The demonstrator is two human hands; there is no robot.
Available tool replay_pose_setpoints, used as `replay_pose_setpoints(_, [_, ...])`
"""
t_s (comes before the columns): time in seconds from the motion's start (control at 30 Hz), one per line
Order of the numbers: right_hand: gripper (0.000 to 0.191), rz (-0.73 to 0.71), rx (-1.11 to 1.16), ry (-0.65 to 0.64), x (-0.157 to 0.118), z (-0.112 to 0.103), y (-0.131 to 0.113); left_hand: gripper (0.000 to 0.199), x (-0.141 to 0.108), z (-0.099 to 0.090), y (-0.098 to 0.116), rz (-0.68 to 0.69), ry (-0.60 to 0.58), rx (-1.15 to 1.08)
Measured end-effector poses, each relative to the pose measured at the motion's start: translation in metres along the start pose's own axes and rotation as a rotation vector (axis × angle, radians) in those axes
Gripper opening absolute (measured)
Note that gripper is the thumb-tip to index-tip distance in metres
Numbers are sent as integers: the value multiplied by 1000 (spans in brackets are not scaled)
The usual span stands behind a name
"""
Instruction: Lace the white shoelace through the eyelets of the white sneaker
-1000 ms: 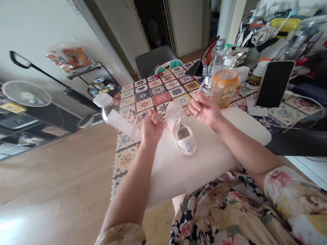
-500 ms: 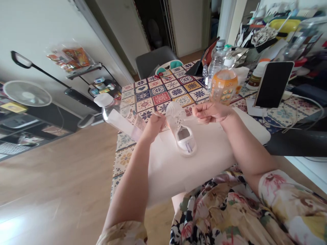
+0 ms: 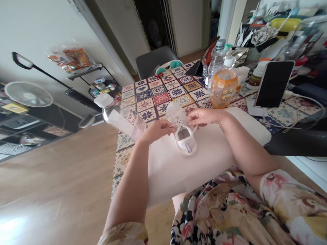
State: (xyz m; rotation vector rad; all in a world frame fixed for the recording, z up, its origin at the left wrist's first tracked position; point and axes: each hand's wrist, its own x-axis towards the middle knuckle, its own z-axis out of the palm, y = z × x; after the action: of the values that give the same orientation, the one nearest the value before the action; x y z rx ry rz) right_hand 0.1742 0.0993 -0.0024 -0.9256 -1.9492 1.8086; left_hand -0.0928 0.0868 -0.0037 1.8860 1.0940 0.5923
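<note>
A white shoe [image 3: 187,145] lies on a white sheet [image 3: 173,173] at the table's near edge, its heel toward me and its toe pointing away. My left hand [image 3: 159,130] is at the left of the shoe's opening, thumb and fingers pinched on a white shoelace [image 3: 167,128]. On the other side, my right hand [image 3: 204,117] pinches the lace close to the shoe's upper. The tips of some right fingers are hidden behind the hand.
Left of my left hand stands a clear container [image 3: 108,108] beside a printed carton [image 3: 135,120]. An orange-labelled bottle [image 3: 223,88], a clear bottle [image 3: 217,59] and a propped phone [image 3: 274,84] are at the right. Red scissors [image 3: 160,75] lie at the far edge.
Both hands have come closer together over the shoe. My left hand has moved right and slightly down, my right hand left and slightly down. The shoe has stayed in place.
</note>
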Motion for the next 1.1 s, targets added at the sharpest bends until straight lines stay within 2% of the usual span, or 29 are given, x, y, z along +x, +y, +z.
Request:
replay_pose_setpoints(0.1, [29,44,-16,23,0,-3,2,24,0,0,0,-19,25,-115])
replay_pose_setpoints(0.17, [27,35,-55,-20,-1,-4,1,28,0,0,-2,-21,1,-234])
replay_pose_setpoints(0.27, [21,-39,-100,-71,-6,-6,-5,31,-1,0,-3,-19,-89,-391])
replay_pose_setpoints(0.37, [18,-173,-76,-28,-9,-6,-11,32,-2,0,-1,87,-105,-476])
replay_pose_setpoints(0.5, [21,-341,116,11,-4,1,-11,31,-7,-2,4,222,-30,-502])
replay_pose_setpoints(0.67, [25,-384,374,18,12,18,-4,22,-10,-2,4,280,-23,-421])
replay_pose_setpoints(0.8, [27,-409,478,109,24,30,1,21,-4,6,4,318,86,-507])
replay_pose_setpoints(0.9, [27,-407,500,220,28,37,2,23,1,14,2,290,176,-569])
replay_pose_setpoints(1.1, [22,-410,334,367,26,46,-4,22,8,29,-2,296,166,-583])
